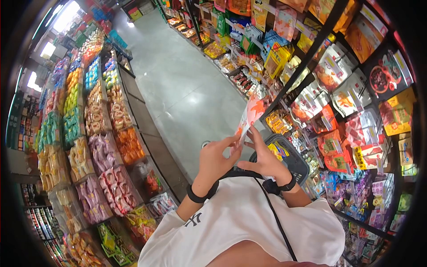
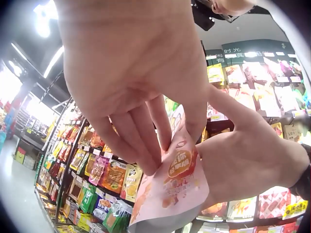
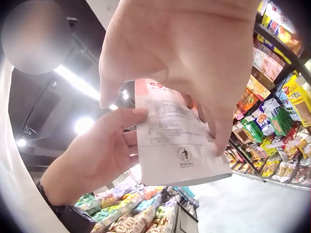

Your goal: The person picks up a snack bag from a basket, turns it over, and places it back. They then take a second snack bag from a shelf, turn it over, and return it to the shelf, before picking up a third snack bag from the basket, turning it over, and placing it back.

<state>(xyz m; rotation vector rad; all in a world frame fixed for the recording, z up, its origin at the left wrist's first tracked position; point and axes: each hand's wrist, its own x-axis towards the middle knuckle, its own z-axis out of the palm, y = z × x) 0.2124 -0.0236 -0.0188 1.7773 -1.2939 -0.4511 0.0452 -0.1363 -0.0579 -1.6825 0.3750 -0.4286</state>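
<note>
Upright in front of the chest is a flat snack pouch (image 1: 250,116), white with orange-red print. My left hand (image 1: 218,159) pinches it near its lower edge, fingers on the printed front and thumb on the back. Its front shows an orange picture and lettering in the left wrist view; small dark text and a round symbol cover the back of the pouch (image 3: 177,141) in the right wrist view. On the other side, my right hand (image 1: 268,162) touches the pouch with fairly straight fingers, its thumb spread away from it.
A dark grey basket (image 1: 299,163) with a yellow packet (image 1: 278,150) in it is beside the right forearm. Racks of hanging snack bags (image 1: 347,84) line the right side. Bins of wrapped snacks (image 1: 95,151) stand on the left, with a grey aisle floor (image 1: 171,84) between.
</note>
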